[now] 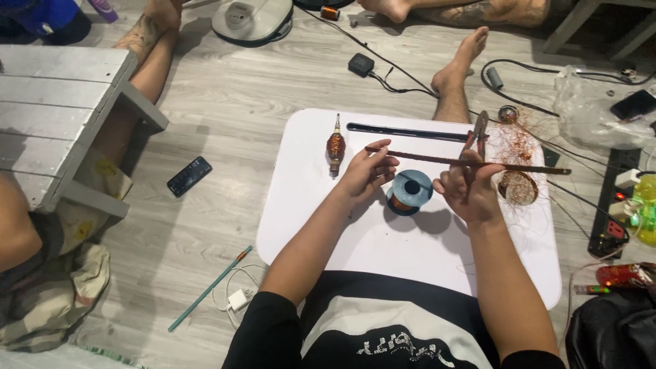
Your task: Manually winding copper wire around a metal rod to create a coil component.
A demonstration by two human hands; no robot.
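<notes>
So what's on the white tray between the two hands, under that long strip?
In the head view, a blue spool of copper wire stands on the white tray between left hand and right hand, below the strip.

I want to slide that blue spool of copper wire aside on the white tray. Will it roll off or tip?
Probably neither. The blue spool lies flat on one flange on the white tray, so a push should slide it. Its smooth plastic may slide easily. Lifted on edge, its round flanges would likely roll. It sits between the left hand and right hand.
</notes>
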